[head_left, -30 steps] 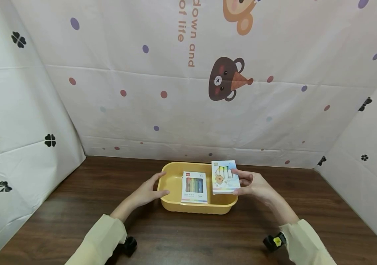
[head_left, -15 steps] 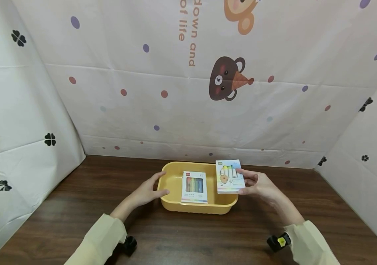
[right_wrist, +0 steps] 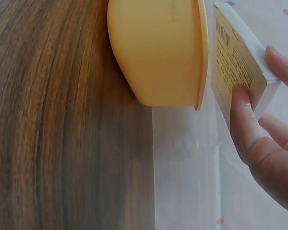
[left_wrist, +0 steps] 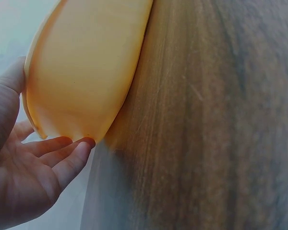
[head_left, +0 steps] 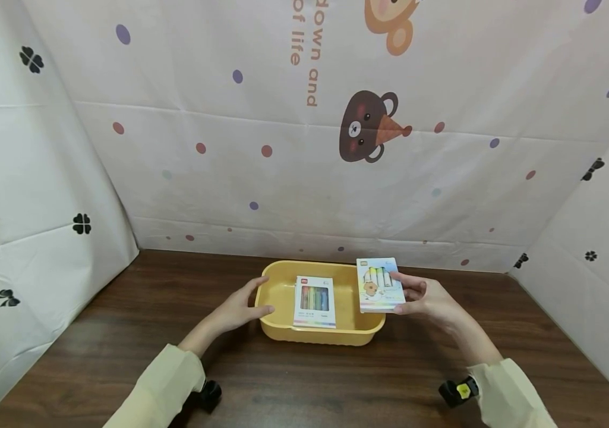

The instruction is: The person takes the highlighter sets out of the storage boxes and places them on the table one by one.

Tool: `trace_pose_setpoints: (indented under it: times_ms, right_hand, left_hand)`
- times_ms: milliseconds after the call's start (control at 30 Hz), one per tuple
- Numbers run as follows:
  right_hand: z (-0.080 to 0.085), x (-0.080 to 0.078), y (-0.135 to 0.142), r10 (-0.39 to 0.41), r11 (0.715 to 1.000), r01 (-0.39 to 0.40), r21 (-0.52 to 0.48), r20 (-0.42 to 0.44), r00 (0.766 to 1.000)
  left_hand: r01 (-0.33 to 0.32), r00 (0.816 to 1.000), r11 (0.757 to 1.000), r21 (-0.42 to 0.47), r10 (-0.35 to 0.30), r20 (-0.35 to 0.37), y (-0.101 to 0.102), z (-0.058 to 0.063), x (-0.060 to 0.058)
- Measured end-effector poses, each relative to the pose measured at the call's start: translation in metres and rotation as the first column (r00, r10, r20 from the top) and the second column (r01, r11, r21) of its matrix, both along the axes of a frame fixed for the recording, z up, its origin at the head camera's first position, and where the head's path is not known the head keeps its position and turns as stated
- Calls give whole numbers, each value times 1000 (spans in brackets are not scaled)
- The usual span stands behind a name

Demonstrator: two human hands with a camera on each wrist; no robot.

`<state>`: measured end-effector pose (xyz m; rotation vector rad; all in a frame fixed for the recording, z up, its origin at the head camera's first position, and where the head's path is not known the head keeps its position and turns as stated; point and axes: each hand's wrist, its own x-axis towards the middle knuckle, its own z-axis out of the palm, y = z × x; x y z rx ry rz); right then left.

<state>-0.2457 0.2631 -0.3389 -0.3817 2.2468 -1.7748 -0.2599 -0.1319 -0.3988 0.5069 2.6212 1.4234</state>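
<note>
A yellow plastic basin (head_left: 312, 337) stands on the table. At its left end, my left hand (head_left: 237, 307) holds the rim; the left wrist view has the thumb at the rim and fingertips against the outer wall. Inside lies a white box (head_left: 314, 302) with a picture or window of coloured sticks, tilted against the front rim. My right hand (head_left: 429, 299) grips a pen box (head_left: 380, 285) by its right edge, over the basin's right end. In the right wrist view the pen box (right_wrist: 237, 62) is clear of the rim, its printed back with barcode facing the camera.
A dark wooden table (head_left: 304, 380) lies under the basin. Behind it hangs a white printed cloth (head_left: 304, 178) with dots and bears, reaching the table's back edge. More cloth (head_left: 31, 238) borders the left side and the right.
My right hand has moved the pen box to the right, away from the white box in the basin. My left hand has stayed at the basin's left end.
</note>
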Motion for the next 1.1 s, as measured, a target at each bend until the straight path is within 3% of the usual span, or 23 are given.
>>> trace_pose_setpoints:
  times_ms: [1100]
  right_hand:
    - [-1,2,31,-34,999,34,31,2,999]
  left_hand:
    - [-4,1000,1000,-5,4,12,0,2,0]
